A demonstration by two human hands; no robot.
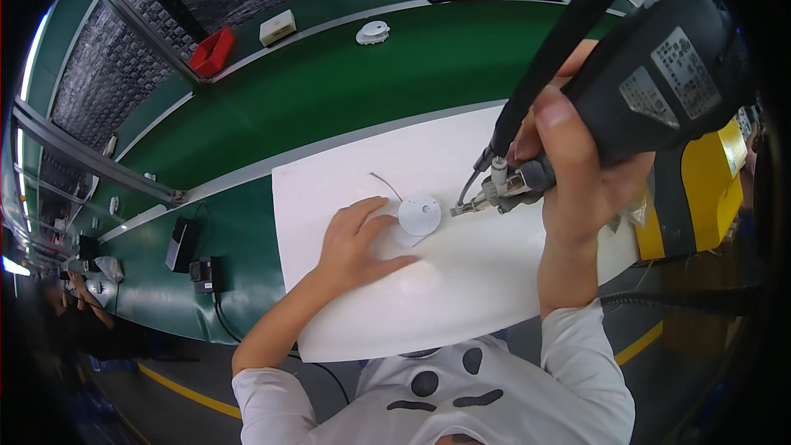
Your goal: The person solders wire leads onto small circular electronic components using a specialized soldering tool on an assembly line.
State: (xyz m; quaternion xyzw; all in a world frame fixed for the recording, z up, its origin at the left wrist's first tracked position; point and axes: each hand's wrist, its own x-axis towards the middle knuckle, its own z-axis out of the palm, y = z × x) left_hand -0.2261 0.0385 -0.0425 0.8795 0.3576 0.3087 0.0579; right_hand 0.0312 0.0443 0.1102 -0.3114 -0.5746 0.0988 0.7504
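While my left hand [356, 245] lies flat on the white sheet [461, 280], fingers spread and thumb reaching toward the small white disc [419, 214], my right hand [577, 173] is clamped round the handle of a powered screwdriver [659, 74], all fingers closed on it. The disc sits on the sheet, near the middle of my view, just at 1 o'clock from my left thumb. I can't tell if the thumb actually touches it or just sits beside it. The tool's metal tip [461, 208] comes in from 3 o'clock and is right at the disc's edge, a thin wire [386, 185] trailing off at 11 o'clock.

Looks to me like I'm at the lining-up stage: bit close, not seated on the disc yet. Next move, I reckon, wants the disc pinned properly so it doesn't spin or skate, and the bit brought square onto a hole before any trigger.
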